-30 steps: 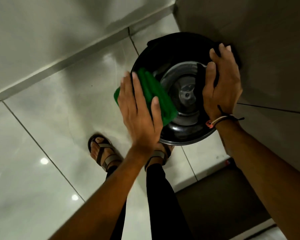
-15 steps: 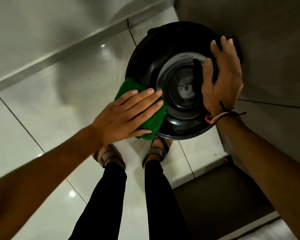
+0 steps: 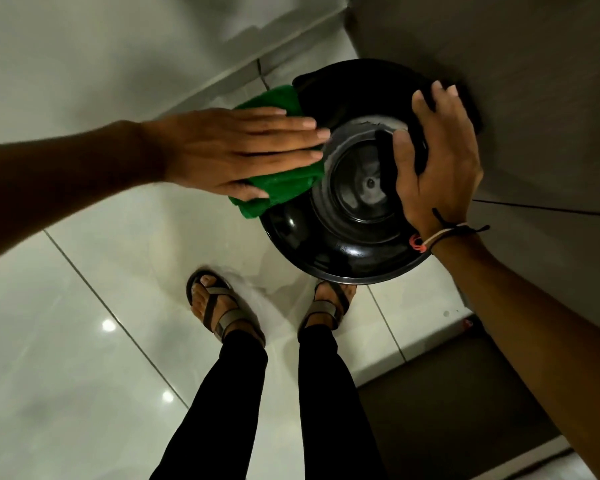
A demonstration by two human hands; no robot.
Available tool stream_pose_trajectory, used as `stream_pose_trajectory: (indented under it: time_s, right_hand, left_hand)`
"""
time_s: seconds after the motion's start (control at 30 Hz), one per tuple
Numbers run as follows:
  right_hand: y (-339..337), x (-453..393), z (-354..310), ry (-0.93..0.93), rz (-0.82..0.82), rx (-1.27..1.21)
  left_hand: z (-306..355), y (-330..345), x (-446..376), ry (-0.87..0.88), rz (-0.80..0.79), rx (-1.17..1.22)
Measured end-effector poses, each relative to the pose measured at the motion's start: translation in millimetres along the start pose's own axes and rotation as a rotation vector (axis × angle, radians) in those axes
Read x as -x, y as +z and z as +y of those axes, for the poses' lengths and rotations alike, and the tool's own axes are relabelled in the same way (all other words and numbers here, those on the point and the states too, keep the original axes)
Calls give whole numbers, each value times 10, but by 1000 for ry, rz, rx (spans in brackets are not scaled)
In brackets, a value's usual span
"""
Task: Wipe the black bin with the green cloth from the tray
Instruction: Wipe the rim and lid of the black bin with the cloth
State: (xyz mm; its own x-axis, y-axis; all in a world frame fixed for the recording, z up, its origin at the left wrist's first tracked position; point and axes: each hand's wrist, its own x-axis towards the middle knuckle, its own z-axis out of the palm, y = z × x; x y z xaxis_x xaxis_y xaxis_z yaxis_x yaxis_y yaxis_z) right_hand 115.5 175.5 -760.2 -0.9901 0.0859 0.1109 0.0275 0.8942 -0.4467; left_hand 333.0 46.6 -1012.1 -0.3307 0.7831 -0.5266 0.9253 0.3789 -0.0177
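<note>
The round black bin stands on the floor against a grey wall, seen from straight above, with a glossy lid and a round recess in its middle. My left hand lies flat, fingers together, pressing the folded green cloth onto the bin's left side; the cloth sticks out above and below the palm. My right hand grips the bin's right upper rim, thumb inside the recess, with cord bracelets at the wrist.
Glossy white floor tiles spread to the left and below. My two sandalled feet stand just in front of the bin. A grey wall rises at right, a white skirting at top left, a dark mat at lower right.
My left hand has slid the green cloth from the bin's lower left edge up along its left side. The right hand has kept its grip on the rim.
</note>
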Motion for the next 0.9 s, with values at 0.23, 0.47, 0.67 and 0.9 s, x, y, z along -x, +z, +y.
stream_pose_trajectory:
  time_s: [0.23,0.47,0.67,0.9]
  right_hand:
    - [7,-25,-11,37,-3,11]
    - [9,-14,-6,42,59,-2]
    - [31,-16,-2,37,28,-30]
    - [9,-33,-47,80,11,-14]
  left_hand:
    - [-2494,-1943,921,-495,605,697]
    - [-1527,-2331,1261,-718,621,533]
    - [-2053,-1912,1691,-362,626,375]
    - [-2932,-2614,777,-581,551,479]
